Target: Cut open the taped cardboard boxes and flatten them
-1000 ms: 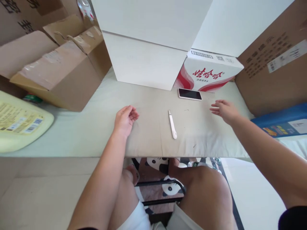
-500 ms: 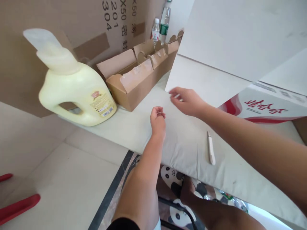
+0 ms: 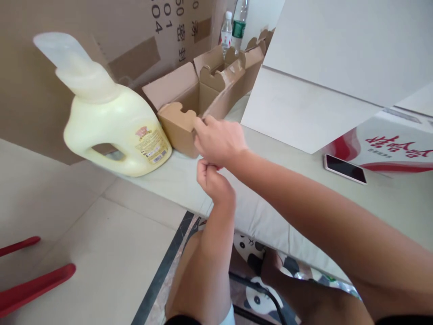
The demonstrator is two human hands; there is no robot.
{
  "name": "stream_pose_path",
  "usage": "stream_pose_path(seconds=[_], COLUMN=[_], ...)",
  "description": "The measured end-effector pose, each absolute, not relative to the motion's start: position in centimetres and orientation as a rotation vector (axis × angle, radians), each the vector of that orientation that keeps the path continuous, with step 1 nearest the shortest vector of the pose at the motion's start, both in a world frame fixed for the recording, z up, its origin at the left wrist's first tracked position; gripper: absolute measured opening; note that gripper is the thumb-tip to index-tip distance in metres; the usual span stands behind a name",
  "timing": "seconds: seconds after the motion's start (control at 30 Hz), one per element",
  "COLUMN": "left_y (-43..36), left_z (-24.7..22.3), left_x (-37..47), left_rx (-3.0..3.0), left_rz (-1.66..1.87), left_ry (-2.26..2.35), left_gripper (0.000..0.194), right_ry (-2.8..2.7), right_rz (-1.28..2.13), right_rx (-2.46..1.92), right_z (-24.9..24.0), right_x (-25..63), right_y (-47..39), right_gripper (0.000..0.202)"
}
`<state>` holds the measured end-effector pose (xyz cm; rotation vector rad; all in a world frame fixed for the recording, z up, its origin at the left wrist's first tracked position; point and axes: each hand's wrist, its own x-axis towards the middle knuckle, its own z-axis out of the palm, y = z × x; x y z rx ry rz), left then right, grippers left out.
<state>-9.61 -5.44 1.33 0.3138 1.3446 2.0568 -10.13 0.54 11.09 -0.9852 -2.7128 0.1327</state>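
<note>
The right hand (image 3: 219,140) closes its grip on the near flap of the open cardboard box (image 3: 203,95), which stands on the worktop (image 3: 389,198) just right of the yellow detergent jug (image 3: 115,131), while the left hand (image 3: 211,178), fingers curled shut on nothing visible, waits just below the box, not yet lifted.

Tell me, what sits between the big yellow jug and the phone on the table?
In the head view, between the yellow jug and the phone lie the open cardboard box and both hands, the right hand touching its flap, the left hand below.

Cardboard box (image 3: 203,97) on the table (image 3: 389,198), jug (image 3: 115,131) to its left, phone (image 3: 345,168) far right
</note>
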Motion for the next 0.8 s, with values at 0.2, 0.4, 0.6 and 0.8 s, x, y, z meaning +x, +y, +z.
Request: stream_pose_path(seconds=[0.2,0.4,0.6,0.8], left_y=[-8.3,-8.0,-5.4,-4.5], left_z=[6.3,6.6,5.7,4.2], left_x=[-9.4,-9.0,-4.8,-0.7], left_rx=[0.498,0.673,0.685,0.966], left_rz=[2.750,2.504,2.015,1.961], left_ry=[1.561,1.441,0.986,1.099], left_gripper=[0.015,0.020,0.037,0.061], right_ry=[-2.420,-1.859,-1.580,-1.283], right_rz=[0.263,0.428,0.544,0.763], right_rx=[-1.160,-1.321,-1.332,-1.183], right_z=[11.8,8.6,4.3,2.2], right_x=[0.4,14.2,19.7,21.7], right_y=[-0.6,-7.3,-10.5,-9.9], right_gripper=[0.026,0.025,0.067,0.107])
